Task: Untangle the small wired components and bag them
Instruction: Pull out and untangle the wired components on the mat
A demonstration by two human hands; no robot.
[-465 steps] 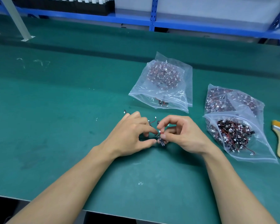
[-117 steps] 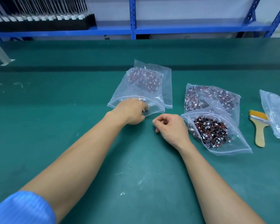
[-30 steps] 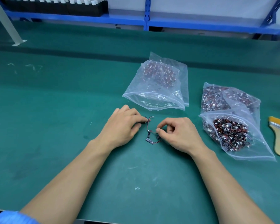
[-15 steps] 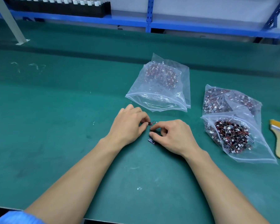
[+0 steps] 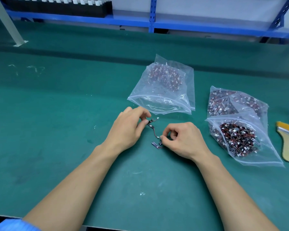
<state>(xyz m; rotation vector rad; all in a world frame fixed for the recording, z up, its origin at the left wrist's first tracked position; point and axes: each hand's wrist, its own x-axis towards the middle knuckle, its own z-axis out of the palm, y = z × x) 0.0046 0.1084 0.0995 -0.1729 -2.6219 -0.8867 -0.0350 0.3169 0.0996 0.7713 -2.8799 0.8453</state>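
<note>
On the desk (image 5: 57,114), both hands pinch the wired components (image 5: 153,129): left hand (image 5: 128,129), right hand (image 5: 182,139). Pull apart gently, don't yank.

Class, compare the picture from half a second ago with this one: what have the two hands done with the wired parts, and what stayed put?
The left hand and right hand, both still pinching the small black red-wired components, have drawn apart, stretching a wire between them. The clear plastic bags, the wooden-handled brush and the green mat lie unchanged.
</note>
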